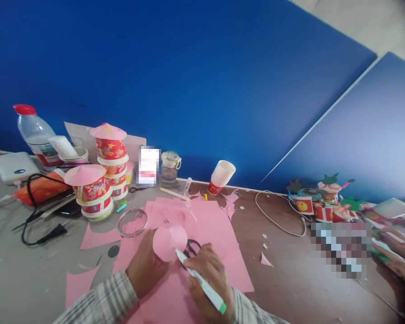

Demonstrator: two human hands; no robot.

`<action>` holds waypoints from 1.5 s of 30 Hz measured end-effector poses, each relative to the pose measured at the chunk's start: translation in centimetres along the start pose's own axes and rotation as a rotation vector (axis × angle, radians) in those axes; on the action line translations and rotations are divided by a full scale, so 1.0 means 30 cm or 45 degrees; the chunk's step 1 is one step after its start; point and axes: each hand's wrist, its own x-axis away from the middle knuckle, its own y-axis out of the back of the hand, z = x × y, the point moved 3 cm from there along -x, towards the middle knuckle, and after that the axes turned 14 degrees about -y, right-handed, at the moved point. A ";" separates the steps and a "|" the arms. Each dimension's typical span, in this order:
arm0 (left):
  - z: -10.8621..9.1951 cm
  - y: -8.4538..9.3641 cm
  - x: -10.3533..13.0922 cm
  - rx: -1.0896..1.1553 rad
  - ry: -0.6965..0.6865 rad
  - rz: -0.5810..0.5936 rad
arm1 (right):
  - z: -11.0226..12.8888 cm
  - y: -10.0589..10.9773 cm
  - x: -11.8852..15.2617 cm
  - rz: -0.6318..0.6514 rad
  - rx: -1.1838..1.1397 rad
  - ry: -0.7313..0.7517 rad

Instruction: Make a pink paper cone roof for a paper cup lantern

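Pink paper disc [168,241] up front, matching the pink sheets [202,225] spread beneath it; the pen [200,281] is white with a green end, and the scissors [191,248] show black handles. Sleeves [103,302] in grey-and-white plaid. Red paper cups [112,155] with gold and white print wear pink cone lids, the bottle [35,134] is clear with a red cap, all against a deep blue wall [189,81], brown and grey counter [290,265] below

Round pink paper cone [169,241], seemingly upright, white green-capped marker [200,281] tip touching it
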 end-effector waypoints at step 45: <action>-0.005 0.005 -0.013 0.058 -0.007 0.020 | 0.033 -0.012 -0.023 0.050 -0.038 -0.050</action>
